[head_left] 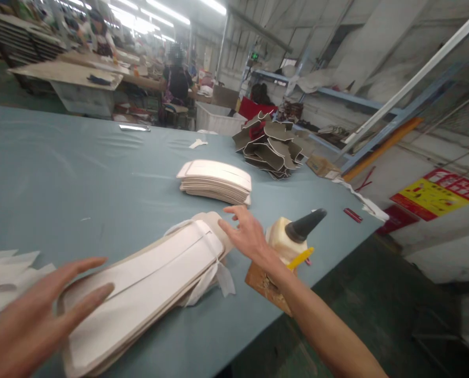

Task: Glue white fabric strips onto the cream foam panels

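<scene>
A long bundle of flat, pale pieces (148, 294) lies slantwise on the blue-green table (100, 173), its near end at the lower left and its far end towards the middle. A white tie (210, 241) crosses the top close to the far end, its loose tails hanging over the right side.

The person's left hand (33, 315) is at the near end, with thumb and forefinger spread wide. The thumb reaches over the top piece, while the forefinger points along the bundle's left edge; whether either touches cannot be told. The right hand (247, 233) is at the far end, its thumb and forefinger parted by a small gap and pinching nothing. The thumb tip is at the bundle's rounded corner, but contact is unclear.

Just beyond the right hand sits a shorter, curved stack (216, 181) of similar pieces. To the right of that hand, a cream bottle (281, 239) with a black nozzle (306, 226) stands near a brown board (263, 286), partly hidden by the forearm, and a yellow-handled tool (300, 259). White scraps (10, 275) lie beyond the left hand. Farther back is a heap of dark, white-edged pieces (272, 147); another person (176, 79) sits beyond the table.
</scene>
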A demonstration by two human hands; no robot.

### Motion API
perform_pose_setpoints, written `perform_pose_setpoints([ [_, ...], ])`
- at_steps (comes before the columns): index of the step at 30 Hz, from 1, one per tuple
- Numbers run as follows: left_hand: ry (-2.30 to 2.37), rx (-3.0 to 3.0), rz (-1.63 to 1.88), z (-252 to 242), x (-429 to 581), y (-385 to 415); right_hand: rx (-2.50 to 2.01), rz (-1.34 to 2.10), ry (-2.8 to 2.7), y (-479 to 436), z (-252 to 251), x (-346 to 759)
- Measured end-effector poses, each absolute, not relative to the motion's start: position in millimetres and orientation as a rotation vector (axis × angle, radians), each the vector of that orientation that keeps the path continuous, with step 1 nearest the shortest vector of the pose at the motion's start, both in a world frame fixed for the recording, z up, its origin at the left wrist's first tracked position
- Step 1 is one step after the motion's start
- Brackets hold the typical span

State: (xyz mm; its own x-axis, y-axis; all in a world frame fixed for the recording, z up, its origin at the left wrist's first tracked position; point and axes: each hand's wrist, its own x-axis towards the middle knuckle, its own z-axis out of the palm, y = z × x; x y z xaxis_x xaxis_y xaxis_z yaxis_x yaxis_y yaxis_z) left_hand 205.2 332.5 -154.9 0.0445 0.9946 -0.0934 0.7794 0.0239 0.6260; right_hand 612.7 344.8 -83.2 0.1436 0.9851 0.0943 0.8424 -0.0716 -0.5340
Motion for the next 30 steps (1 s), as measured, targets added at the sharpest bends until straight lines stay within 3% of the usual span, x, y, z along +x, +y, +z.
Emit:
perform_pose_setpoints([
  [3, 1.702, 2.074, 0.603, -156.9, 223.6, 306.6, -2.047, 0.25, -1.859, 327.9, -74.6, 601.2],
  [8, 1.755, 2.323, 0.229, -133.7, 260.9, 298.2, -2.338, 0.385, -2.128, 324.2, -78.6, 581.4],
  [13, 1.825, 2.261, -0.029, -117.7, 278.6, 298.1, -2.283, 0.54, -2.13, 333.7, -90.3, 576.3],
  [24, 2.022, 1.98, 0.018, -105.8, 249.2, 317.2, -2.309, 0.277, -1.95, 326.5, -91.9, 568.4],
  [30, 2.025, 1.723, 0.259, -100.1, 241.9, 315.4, -2.367, 0.314, -2.046, 329.0, -102.7, 557.0],
])
